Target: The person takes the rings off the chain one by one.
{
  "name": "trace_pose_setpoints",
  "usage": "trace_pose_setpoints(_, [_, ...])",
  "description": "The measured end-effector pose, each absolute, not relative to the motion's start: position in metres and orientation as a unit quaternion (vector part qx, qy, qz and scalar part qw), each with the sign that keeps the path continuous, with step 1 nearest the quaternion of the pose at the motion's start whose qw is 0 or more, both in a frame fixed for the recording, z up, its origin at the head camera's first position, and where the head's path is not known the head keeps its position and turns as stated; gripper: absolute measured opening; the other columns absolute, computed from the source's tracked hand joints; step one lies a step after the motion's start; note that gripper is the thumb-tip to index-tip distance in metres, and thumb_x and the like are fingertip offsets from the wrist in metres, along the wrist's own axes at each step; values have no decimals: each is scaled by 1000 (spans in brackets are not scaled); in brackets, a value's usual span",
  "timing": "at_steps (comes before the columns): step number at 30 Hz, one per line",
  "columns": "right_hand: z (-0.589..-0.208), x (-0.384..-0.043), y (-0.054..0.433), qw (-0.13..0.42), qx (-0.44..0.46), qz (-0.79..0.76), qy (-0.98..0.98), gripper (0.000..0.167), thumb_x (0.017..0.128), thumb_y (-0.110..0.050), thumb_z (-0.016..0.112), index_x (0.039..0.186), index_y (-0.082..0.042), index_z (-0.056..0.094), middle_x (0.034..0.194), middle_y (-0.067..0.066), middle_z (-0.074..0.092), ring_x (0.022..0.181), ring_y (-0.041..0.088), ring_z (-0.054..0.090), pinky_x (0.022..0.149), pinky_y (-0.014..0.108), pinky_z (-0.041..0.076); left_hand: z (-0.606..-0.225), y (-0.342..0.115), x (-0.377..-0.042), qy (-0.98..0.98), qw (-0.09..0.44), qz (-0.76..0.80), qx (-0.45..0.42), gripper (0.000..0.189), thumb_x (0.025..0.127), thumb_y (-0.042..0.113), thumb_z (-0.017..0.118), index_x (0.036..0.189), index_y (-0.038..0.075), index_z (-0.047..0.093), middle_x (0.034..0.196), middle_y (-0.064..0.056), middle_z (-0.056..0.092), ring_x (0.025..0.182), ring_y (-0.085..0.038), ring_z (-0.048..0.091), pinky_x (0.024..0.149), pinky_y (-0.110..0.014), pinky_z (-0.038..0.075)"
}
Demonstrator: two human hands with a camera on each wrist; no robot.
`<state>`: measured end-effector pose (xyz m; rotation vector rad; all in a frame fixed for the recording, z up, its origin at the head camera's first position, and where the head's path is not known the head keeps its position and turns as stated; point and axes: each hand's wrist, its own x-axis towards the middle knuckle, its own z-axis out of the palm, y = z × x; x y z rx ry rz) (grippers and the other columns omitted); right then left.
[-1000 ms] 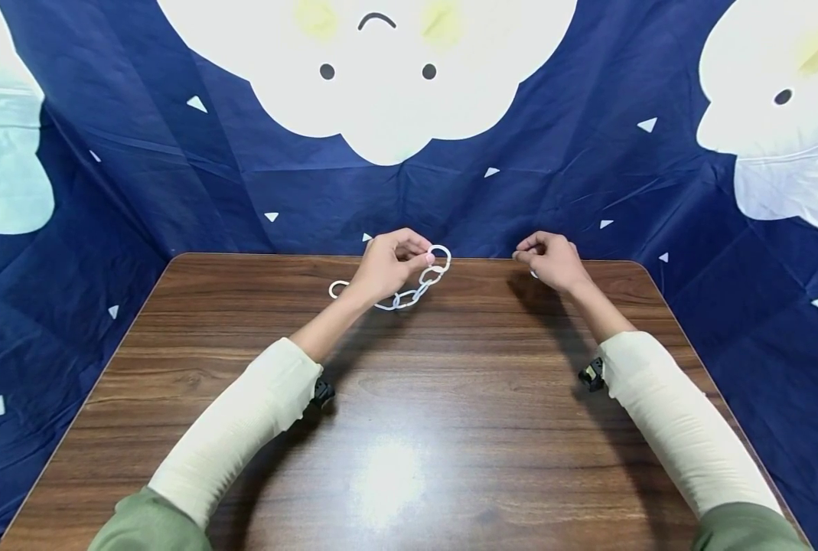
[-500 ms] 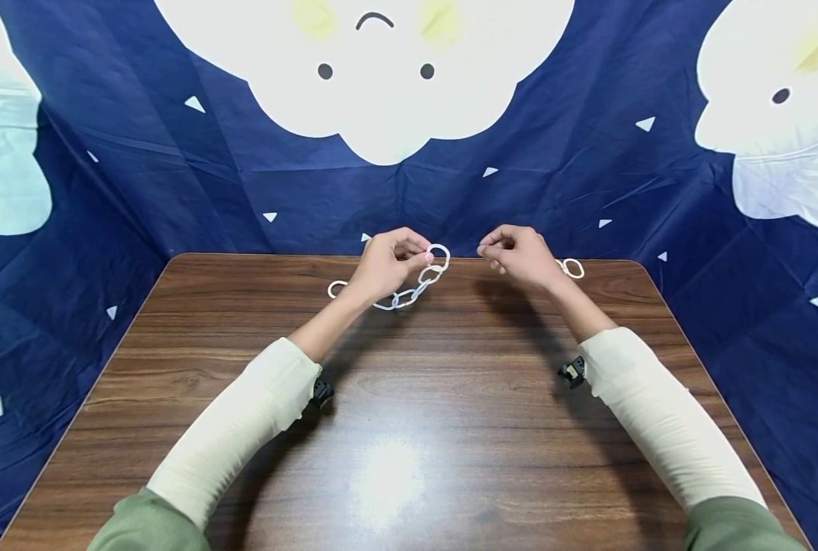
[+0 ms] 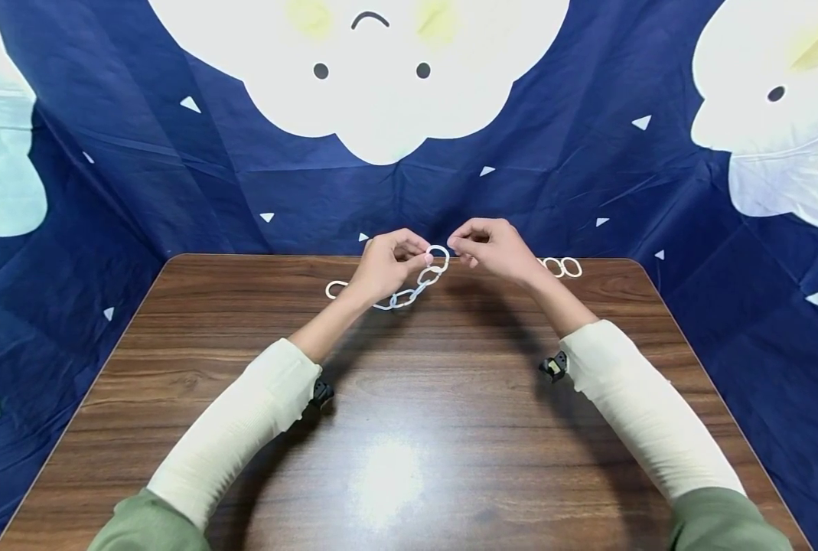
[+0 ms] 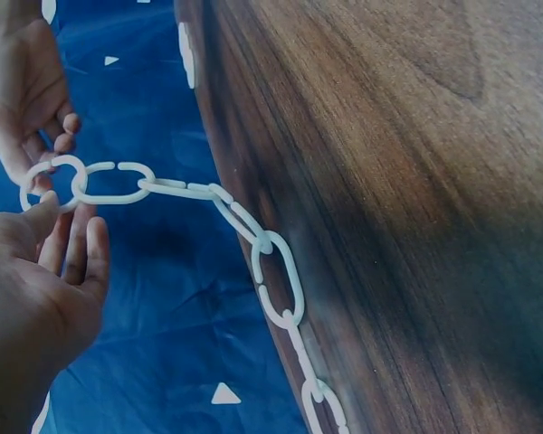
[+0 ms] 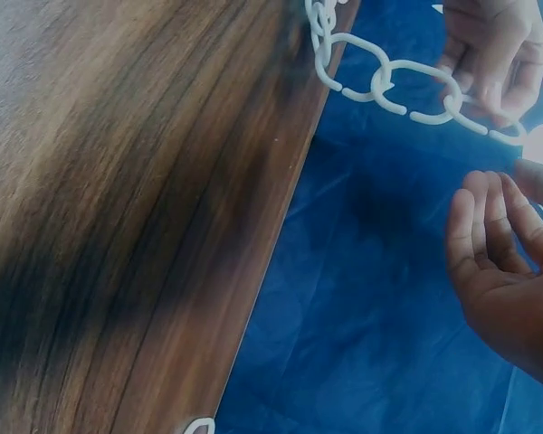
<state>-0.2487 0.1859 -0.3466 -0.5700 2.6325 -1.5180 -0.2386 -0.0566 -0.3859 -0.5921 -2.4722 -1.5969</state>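
Note:
A white plastic chain (image 3: 405, 298) of oval links, each with a small gap, hangs in a curve from my left hand (image 3: 383, 268). The thumb and fingers of that hand pinch its end link (image 3: 444, 255). In the left wrist view, the chain (image 4: 281, 276) runs down onto the table edge. My right hand (image 3: 494, 249) is raised beside the end link, its fingers loosely bent. In the right wrist view, nothing shows between the fingers of the right hand (image 5: 511, 280), and they lie just below the end link (image 5: 507, 136). Its thumb is partly cut off.
Several white links (image 3: 571, 267) lie near the table's back right edge, partly behind my right wrist. Another link (image 3: 333, 290) shows left of my left wrist. The wooden table (image 3: 450, 428) ends at a dark blue cloth (image 3: 450, 184) with cloud prints.
My right hand has moved left from above the links at the back right to beside the chain's end link, uncovering those links. The left hand and chain have stayed nearly still.

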Motion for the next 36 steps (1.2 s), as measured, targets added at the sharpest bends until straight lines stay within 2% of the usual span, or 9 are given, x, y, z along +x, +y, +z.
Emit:
trace_pose_setpoints(4, [-343, -249, 182, 35, -191, -498, 845, 21, 108, -20, 78, 113, 0, 83, 84, 8, 76, 77, 16, 71, 73, 25, 63, -387, -56, -239, -822, 69, -530, -195, 14, 101, 12, 87, 111, 4, 81, 106, -14, 86, 95, -23, 82, 82, -22, 56])
trace_pose_setpoints(7, [-341, -249, 179, 40, -201, -494, 845, 21, 107, -23, 80, 112, -2, 83, 84, 9, 77, 76, 14, 70, 75, 28, 63, -387, -56, -240, -823, 68, -530, -192, 13, 101, 12, 87, 111, 6, 81, 106, -13, 86, 95, -22, 81, 81, -24, 56])
trace_pose_setpoints(15, [-336, -251, 172, 41, -221, -472, 853, 18, 102, -23, 86, 108, -7, 86, 90, 9, 81, 76, 17, 69, 70, 23, 59, -387, -56, -239, -822, 74, -531, -191, 12, 101, 11, 86, 110, 5, 82, 106, -13, 86, 95, -23, 81, 83, -23, 56])
trace_pose_setpoints(19, [-334, -250, 171, 41, -225, -459, 859, 16, 100, -24, 88, 107, -10, 86, 89, 9, 81, 76, 23, 69, 69, 26, 57, -386, -56, -239, -824, 75, -530, -188, 12, 101, 12, 86, 110, 4, 82, 106, -13, 86, 95, -22, 81, 81, -21, 55])
trace_pose_setpoints(22, [-333, -250, 171, 39, -230, -445, 864, 15, 99, -27, 89, 106, -14, 87, 88, 8, 82, 73, 23, 67, 67, 27, 55, -386, -56, -238, -826, 74, -527, -185, 13, 101, 12, 86, 110, 5, 82, 106, -13, 86, 95, -22, 81, 80, -20, 54])
trace_pose_setpoints(28, [-331, -249, 169, 25, -238, -411, 880, 13, 101, -27, 88, 105, -15, 88, 87, 9, 81, 70, 10, 62, 65, 24, 50, -386, -55, -238, -824, 73, -530, -190, 13, 101, 11, 86, 111, 4, 82, 106, -14, 86, 97, -25, 83, 81, -20, 55])
trace_pose_setpoints(33, [-328, -249, 167, 8, -243, -370, 897, 13, 103, -26, 85, 105, -14, 87, 88, 1, 82, 77, 10, 65, 72, 24, 50, -385, -56, -235, -824, 71, -529, -190, 14, 101, 12, 87, 111, 4, 81, 105, -14, 86, 95, -23, 82, 78, -19, 54])
trace_pose_setpoints(36, [-326, -247, 165, 3, -242, -363, 900, 12, 104, -24, 84, 104, -12, 86, 89, 2, 82, 77, 11, 65, 72, 25, 49, -384, -57, -235, -824, 68, -530, -190, 14, 102, 13, 86, 112, 4, 81, 106, -14, 86, 96, -23, 82, 78, -18, 54])
